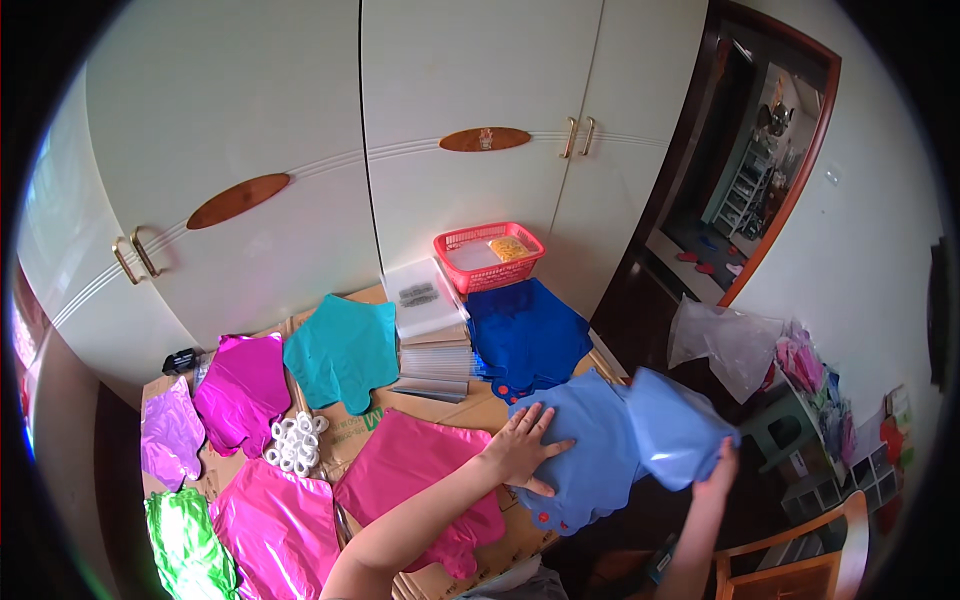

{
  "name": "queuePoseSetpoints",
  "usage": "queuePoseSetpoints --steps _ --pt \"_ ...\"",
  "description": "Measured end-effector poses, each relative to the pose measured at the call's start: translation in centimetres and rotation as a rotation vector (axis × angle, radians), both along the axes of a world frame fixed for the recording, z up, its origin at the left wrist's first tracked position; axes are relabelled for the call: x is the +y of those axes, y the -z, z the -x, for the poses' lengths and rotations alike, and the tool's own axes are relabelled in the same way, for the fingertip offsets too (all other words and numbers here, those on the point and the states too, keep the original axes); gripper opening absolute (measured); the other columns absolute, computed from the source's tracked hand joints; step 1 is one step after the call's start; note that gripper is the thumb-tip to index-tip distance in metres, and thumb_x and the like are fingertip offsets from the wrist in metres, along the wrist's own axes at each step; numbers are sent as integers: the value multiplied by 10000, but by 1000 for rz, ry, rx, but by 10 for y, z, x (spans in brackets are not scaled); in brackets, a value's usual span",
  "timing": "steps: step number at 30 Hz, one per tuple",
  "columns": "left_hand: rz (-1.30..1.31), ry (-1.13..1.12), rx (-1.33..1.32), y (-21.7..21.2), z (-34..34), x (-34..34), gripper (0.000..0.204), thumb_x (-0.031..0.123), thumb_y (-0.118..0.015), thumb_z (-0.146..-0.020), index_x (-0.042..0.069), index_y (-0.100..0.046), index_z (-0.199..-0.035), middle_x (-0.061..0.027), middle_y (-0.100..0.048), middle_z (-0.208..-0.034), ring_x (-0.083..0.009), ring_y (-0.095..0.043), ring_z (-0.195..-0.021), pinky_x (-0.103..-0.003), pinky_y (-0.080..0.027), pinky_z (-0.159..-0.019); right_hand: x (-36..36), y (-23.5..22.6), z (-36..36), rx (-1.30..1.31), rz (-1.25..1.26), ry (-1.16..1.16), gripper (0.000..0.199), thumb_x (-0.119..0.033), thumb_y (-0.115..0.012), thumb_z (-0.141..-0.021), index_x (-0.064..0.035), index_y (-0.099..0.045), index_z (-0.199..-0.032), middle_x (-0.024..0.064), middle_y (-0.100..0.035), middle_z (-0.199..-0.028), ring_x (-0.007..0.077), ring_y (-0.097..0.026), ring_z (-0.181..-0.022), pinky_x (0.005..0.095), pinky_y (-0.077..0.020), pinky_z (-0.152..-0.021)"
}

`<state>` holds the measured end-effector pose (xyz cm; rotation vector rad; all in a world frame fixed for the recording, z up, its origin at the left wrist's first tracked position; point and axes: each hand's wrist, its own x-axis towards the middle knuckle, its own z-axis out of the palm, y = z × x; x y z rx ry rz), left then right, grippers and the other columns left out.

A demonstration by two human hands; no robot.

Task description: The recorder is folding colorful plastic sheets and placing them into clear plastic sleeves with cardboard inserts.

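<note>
A pile of light blue, flat, shiny plastic sheets (595,435) with pointed, wavy outlines lies at the right front of the table. My left hand (525,450) rests on its left part, palm down and fingers spread. Off the table's right edge, my right hand (715,470) grips the corner of a lifted light blue plastic sheet (680,425), which is bent up from the pile. Whether that is one layer or more I cannot tell. A pink sheet pile (425,480) lies under my left forearm.
Around lie dark blue (530,335), teal (343,350), magenta (243,392), purple (170,430), pink (280,525) and green (188,535) sheets. White rolls (296,443), clear packets (428,300) and a red basket (490,282) share the cardboard-covered table. A wooden chair (800,560) stands right.
</note>
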<state>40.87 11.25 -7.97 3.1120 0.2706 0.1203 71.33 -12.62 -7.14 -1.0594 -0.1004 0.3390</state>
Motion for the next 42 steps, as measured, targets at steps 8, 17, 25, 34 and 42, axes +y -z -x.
queuePoseSetpoints --steps 8,17,25,34,42 --pt "51 14 -22 2 -2 2 876 799 -454 -724 280 -360 -1424 -276 -262 -1461 -458 -217 -1370 -508 -208 -1110 130 -81 -25 -1283 694 256 403 -160 -552 -929 -44 -420 -1291 218 -597 -1121 334 -606 -1033 397 -464 -867" --pt "165 -251 -325 -49 36 67 492 431 -671 -777 106 -623 -1143 -139 -551 -1266 -326 -469 -1229 -451 -372 -1025 300 -38 97 -2251 566 -251 89 -152 -557 -796 -182 -595 -871 63 -531 -735 225 -614 -580 360 -512 -524" --pt "226 -533 -334 -33 66 139 398 365 -690 -778 86 -666 -1061 -112 -623 -1149 -288 -549 -1124 -414 -427 -962 321 -1 152 -1882 617 -612 196 -251 -648 -737 -63 -672 -789 91 -601 -843 270 -609 -838 408 -510 -731" --pt "233 -517 -309 -19 52 144 440 367 -673 -801 91 -636 -1143 -113 -540 -1286 -342 -380 -1302 -448 -346 -1055 329 19 158 -1497 652 -604 122 -181 -632 -769 -84 -703 -790 90 -628 -776 292 -604 -819 399 -496 -738" --pt "230 -498 -313 -17 50 148 468 291 -636 -795 79 -579 -1208 -118 -547 -1267 -330 -418 -1272 -458 -365 -1034 325 15 172 -1656 600 -496 153 -210 -672 -739 -93 -719 -827 79 -640 -806 277 -609 -856 383 -504 -767"
